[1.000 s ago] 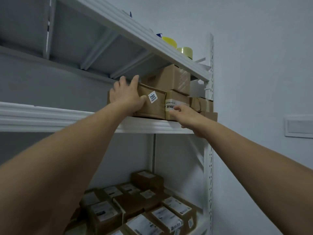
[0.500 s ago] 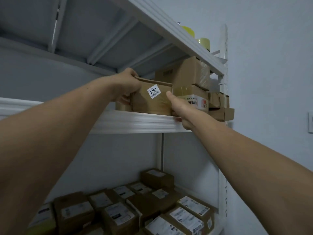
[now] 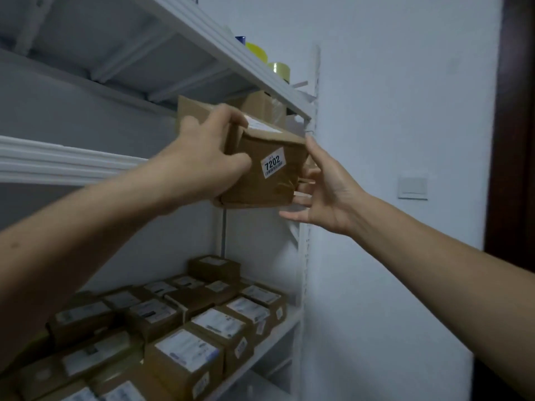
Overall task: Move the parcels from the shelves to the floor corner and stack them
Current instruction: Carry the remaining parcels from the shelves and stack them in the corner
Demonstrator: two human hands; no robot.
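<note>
Our left hand grips the parcel, our right hand open at its three o'clock; one-sided, it could tip and fall.

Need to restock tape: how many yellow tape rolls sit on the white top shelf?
2: a bright yellow tape roll, and a paler yellow-green tape roll to its right. Others may be hidden.

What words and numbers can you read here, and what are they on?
"7202": on the white sticker on the front of the held parcel.
Tiny print and barcode on that sticker: too small to read.
The top label of that parcel: blurred, unreadable.
White labels on the lower-shelf boxes: too blurred to read.
</note>
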